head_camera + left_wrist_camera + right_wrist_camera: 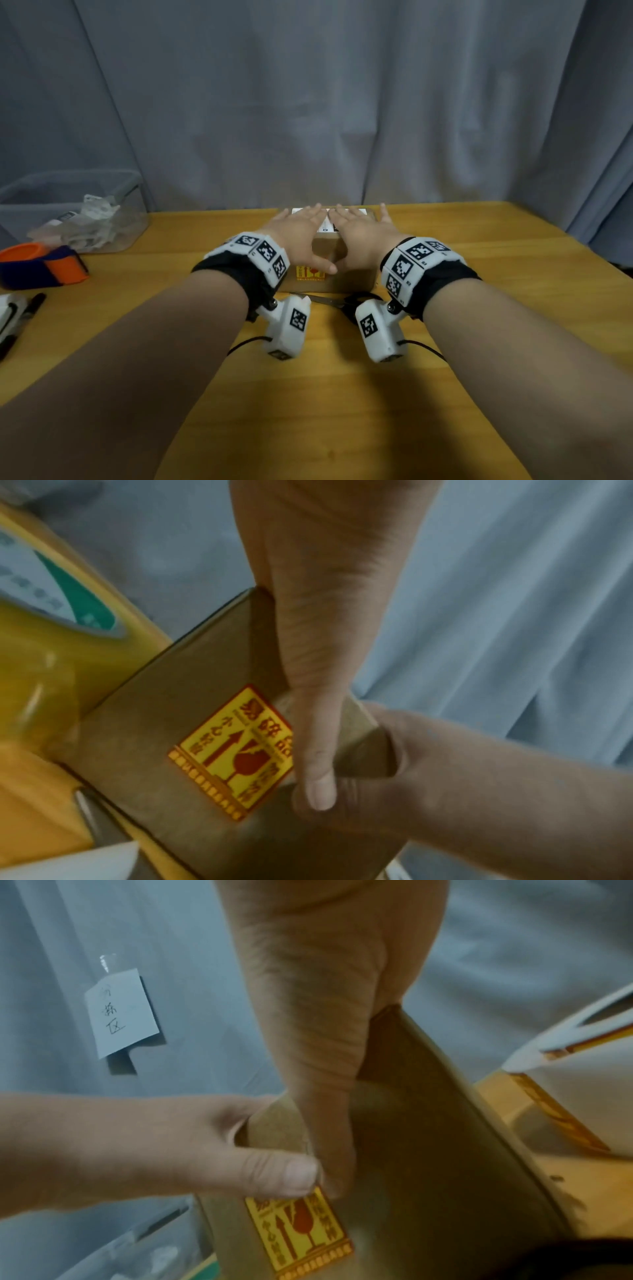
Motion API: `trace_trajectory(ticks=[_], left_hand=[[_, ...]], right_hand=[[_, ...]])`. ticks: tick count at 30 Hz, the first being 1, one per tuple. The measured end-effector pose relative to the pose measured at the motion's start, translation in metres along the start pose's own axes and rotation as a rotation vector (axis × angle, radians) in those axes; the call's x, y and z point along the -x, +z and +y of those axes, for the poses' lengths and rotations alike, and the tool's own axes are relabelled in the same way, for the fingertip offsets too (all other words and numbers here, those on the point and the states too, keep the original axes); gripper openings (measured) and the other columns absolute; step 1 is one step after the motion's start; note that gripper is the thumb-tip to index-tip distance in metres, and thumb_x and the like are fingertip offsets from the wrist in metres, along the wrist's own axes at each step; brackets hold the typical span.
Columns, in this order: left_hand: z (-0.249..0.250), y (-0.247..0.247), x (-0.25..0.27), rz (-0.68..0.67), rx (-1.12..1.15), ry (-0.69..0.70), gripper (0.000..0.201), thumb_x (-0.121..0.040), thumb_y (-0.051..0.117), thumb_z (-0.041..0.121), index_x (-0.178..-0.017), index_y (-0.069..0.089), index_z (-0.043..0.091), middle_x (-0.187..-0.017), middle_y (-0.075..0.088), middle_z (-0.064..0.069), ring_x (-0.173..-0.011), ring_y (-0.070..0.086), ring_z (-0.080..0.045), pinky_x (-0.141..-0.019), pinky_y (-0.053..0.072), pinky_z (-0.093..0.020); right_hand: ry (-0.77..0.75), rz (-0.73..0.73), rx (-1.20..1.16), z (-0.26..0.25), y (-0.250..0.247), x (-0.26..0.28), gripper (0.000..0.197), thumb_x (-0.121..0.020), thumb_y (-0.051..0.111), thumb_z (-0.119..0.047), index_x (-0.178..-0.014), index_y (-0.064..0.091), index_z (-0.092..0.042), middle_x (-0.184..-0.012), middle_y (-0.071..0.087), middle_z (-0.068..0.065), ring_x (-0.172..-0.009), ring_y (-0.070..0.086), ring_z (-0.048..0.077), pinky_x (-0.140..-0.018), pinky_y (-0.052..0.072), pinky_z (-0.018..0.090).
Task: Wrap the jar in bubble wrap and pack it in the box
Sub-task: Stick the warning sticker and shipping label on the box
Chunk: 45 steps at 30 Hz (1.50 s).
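The closed brown cardboard box, at 12 o'clock on the yellow wooden counter, is pressed flat on top by the left hand and right hand, fingers straight, thumbs touching.

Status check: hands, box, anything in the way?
Left hand and right hand flat on the box, thumbs on its front. Box closed; jar not visible. Scissors lie just in front.

Bare forearms, black wristbands, white tag-marked blocks, white wrist cameras, black cables
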<state>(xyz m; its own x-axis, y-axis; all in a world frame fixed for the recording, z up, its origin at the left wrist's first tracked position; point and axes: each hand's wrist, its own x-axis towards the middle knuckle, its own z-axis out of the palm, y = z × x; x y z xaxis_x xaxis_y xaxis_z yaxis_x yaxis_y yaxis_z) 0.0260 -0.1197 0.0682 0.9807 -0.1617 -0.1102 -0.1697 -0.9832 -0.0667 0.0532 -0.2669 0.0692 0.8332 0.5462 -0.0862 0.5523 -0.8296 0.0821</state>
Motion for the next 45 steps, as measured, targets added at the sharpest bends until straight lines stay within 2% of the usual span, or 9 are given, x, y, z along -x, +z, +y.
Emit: trace_trajectory(ticks=[6,9,12,20,35,38,40,42,45], left_hand=[[-0.02,-0.003,0.015,-0.115,-0.163,-0.215,0.134,-0.059,0.043,0.09,-0.149,-0.01,0.005,-0.158,-0.009,-0.011,-0.147,-0.005,-0.026,-0.117,-0.004,-0.051],[-0.008,-0.004,0.013,-0.017,-0.146,-0.109,0.129,-0.064,0.046,0.085,-0.149,-0.011,0.007,-0.158,-0.013,-0.009,-0.146,-0.011,-0.022,-0.118,-0.006,-0.049],[0.004,0.001,0.009,0.017,-0.083,0.018,0.114,-0.075,0.052,0.072,-0.15,-0.007,0.009,-0.159,-0.007,-0.007,-0.147,-0.004,-0.018,-0.119,-0.002,-0.043],[-0.02,0.009,0.027,0.1,-0.091,0.003,0.072,-0.095,0.03,0.055,-0.151,0.01,0.014,-0.159,0.009,-0.004,-0.146,0.012,-0.016,-0.12,0.009,-0.039],[-0.028,0.006,-0.015,0.064,-0.236,-0.297,0.096,-0.087,0.02,0.071,-0.148,0.008,-0.001,-0.156,0.012,-0.02,-0.144,0.019,-0.032,-0.117,0.02,-0.043],[-0.036,0.002,-0.031,0.103,-0.272,-0.138,0.101,-0.083,0.032,0.073,-0.15,-0.003,0.006,-0.159,-0.002,-0.013,-0.147,0.002,-0.027,-0.12,0.005,-0.045],[-0.039,-0.001,-0.045,0.074,-0.22,-0.001,0.098,-0.084,0.044,0.067,-0.151,-0.003,0.012,-0.16,-0.002,-0.005,-0.147,0.002,-0.02,-0.119,0.002,-0.043],[-0.042,-0.002,-0.056,0.05,-0.132,0.002,0.097,-0.083,0.05,0.063,-0.151,0.002,0.013,-0.16,0.003,-0.003,-0.147,0.009,-0.019,-0.118,0.008,-0.042],[-0.052,-0.001,-0.065,0.04,-0.121,-0.09,0.099,-0.081,0.041,0.073,-0.151,0.004,0.013,-0.16,0.006,-0.004,-0.146,0.013,-0.02,-0.119,0.009,-0.046]], right_hand=[[0.15,-0.032,0.062,0.016,0.002,0.007,0.123,-0.068,0.063,-0.072,-0.151,-0.005,-0.011,-0.161,-0.003,0.006,-0.148,0.0,0.025,-0.112,-0.006,0.064],[0.069,0.007,0.083,0.002,-0.005,0.005,0.122,-0.071,0.062,-0.07,-0.151,-0.008,-0.01,-0.16,-0.009,0.008,-0.147,-0.008,0.024,-0.112,-0.011,0.062],[-0.008,-0.007,0.032,-0.007,-0.002,0.002,0.109,-0.08,0.06,-0.06,-0.151,-0.009,-0.014,-0.16,-0.01,0.004,-0.148,-0.005,0.019,-0.114,-0.005,0.06],[0.044,0.031,-0.053,0.01,0.011,0.008,0.093,-0.087,0.048,-0.061,-0.152,0.0,-0.016,-0.161,-0.002,0.001,-0.148,0.0,0.017,-0.117,0.0,0.055],[0.122,0.076,0.019,0.013,0.008,-0.037,0.098,-0.085,0.047,-0.065,-0.151,0.003,-0.007,-0.16,0.005,0.012,-0.148,0.005,0.024,-0.118,0.003,0.052],[0.047,0.111,0.096,0.016,0.006,-0.049,0.106,-0.081,0.056,-0.063,-0.151,-0.005,-0.012,-0.16,-0.004,0.011,-0.148,-0.002,0.025,-0.117,-0.002,0.055],[-0.026,0.094,0.082,0.02,0.004,-0.058,0.107,-0.078,0.065,-0.056,-0.151,-0.006,-0.023,-0.161,-0.004,0.004,-0.148,-0.001,0.024,-0.116,-0.001,0.058],[-0.039,0.059,0.035,0.025,0.003,-0.068,0.106,-0.077,0.068,-0.053,-0.152,-0.002,-0.027,-0.161,0.0,0.0,-0.148,0.003,0.022,-0.116,0.0,0.059],[0.015,0.048,-0.002,0.033,0.003,-0.081,0.11,-0.074,0.068,-0.059,-0.152,0.001,-0.022,-0.161,0.001,0.004,-0.148,0.003,0.022,-0.116,0.0,0.058]])
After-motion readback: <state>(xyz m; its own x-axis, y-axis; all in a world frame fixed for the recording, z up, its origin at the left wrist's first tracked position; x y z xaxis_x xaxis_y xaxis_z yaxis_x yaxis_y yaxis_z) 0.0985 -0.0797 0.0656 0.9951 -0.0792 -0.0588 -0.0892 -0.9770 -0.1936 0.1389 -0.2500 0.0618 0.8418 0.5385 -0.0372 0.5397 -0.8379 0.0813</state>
